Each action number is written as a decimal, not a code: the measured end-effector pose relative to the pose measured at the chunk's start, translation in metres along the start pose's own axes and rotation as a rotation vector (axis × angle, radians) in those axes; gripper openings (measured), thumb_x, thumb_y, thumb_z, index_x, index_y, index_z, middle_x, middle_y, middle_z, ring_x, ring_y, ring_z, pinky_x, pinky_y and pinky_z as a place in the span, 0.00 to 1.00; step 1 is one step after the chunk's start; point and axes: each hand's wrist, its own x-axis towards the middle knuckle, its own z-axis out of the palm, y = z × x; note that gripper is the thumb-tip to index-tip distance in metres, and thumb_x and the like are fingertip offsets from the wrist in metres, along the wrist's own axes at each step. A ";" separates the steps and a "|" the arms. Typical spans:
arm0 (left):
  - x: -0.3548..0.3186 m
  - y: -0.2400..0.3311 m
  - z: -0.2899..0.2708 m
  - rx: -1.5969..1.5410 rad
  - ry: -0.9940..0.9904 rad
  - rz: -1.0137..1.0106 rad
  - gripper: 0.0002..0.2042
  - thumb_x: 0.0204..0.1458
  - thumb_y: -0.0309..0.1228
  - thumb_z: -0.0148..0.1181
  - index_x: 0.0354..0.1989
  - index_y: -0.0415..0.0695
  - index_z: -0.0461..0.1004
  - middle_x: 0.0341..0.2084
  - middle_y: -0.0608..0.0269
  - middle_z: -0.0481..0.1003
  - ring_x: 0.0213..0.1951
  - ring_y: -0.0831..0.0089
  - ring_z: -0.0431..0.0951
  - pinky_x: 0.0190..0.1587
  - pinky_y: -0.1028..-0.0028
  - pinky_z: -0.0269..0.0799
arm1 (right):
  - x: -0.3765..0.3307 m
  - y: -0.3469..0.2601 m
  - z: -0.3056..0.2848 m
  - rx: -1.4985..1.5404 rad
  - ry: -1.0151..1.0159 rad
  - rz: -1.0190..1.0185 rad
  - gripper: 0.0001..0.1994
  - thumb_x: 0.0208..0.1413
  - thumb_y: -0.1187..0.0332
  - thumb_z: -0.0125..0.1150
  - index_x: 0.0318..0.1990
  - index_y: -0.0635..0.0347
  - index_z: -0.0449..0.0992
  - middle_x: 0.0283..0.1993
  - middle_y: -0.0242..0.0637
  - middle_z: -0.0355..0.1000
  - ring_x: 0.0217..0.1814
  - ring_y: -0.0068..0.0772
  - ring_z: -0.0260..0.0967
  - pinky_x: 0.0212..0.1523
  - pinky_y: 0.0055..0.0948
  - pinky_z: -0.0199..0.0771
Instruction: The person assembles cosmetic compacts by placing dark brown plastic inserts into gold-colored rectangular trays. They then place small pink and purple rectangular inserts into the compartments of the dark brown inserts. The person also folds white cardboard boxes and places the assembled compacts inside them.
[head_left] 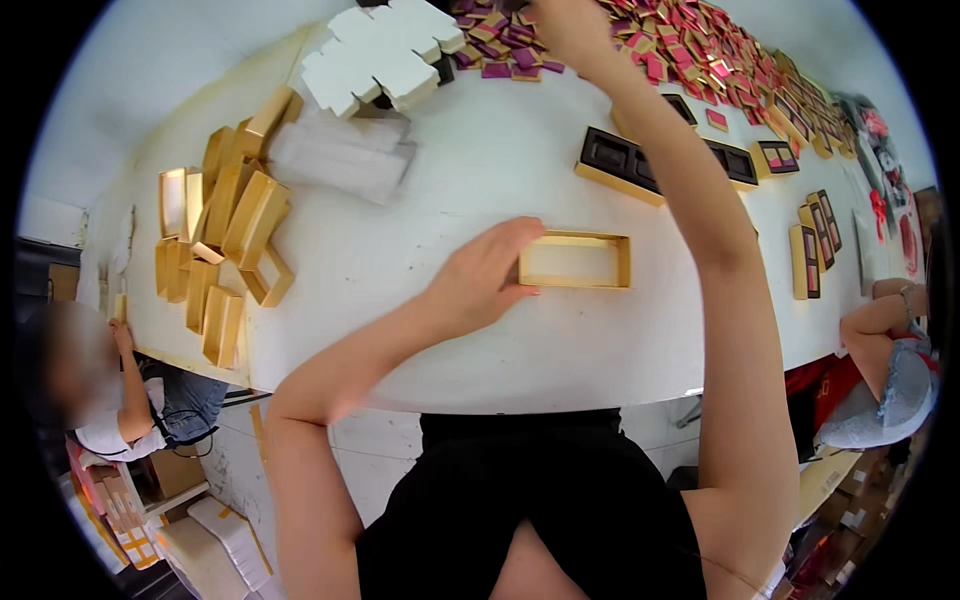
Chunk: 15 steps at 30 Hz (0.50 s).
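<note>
My left hand [485, 270] grips the left end of an open gold box [576, 265], thumb and fingers on its two long sides. The box lies on the white table in front of me, and its inside shows bare and pale gold. Far forward, my right hand [572, 32] reaches to the heap of small purple and gold wrapped pieces [497, 70]. Its fingers run past the top edge of the view, so their grip is hidden. Under my right forearm lies a gold box with a black compartment tray [612, 155], partly covered by the arm.
Empty-looking gold boxes [255, 220] are piled at the left. White folded cartons [375, 60] and clear plastic sheeting [345, 155] lie behind them. Pink and gold pieces [690, 45] heap at the back right. Filled boxes [806, 262] stand right. Other people sit at both sides.
</note>
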 end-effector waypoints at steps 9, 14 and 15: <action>0.003 0.004 -0.007 -0.269 0.106 -0.162 0.57 0.36 0.24 0.78 0.74 0.46 0.43 0.65 0.51 0.58 0.57 0.55 0.73 0.60 0.64 0.72 | -0.170 -0.066 -0.208 1.800 -0.689 1.229 0.13 0.67 0.62 0.56 0.46 0.65 0.73 0.35 0.36 0.75 0.30 0.25 0.74 0.30 0.22 0.75; 0.004 -0.001 -0.003 -0.120 0.036 -0.032 0.42 0.41 0.29 0.77 0.67 0.44 0.60 0.59 0.58 0.66 0.53 0.60 0.75 0.52 0.67 0.75 | -0.187 -0.070 -0.213 1.233 -0.636 1.042 0.16 0.62 0.65 0.63 0.52 0.64 0.71 0.45 0.39 0.72 0.38 0.27 0.75 0.31 0.24 0.76; 0.004 -0.002 -0.004 -0.082 0.010 -0.003 0.38 0.42 0.31 0.76 0.65 0.43 0.64 0.57 0.59 0.68 0.52 0.61 0.76 0.51 0.68 0.76 | -0.187 -0.070 -0.217 0.870 -0.559 0.811 0.18 0.60 0.65 0.65 0.54 0.62 0.71 0.48 0.39 0.71 0.41 0.28 0.75 0.32 0.25 0.76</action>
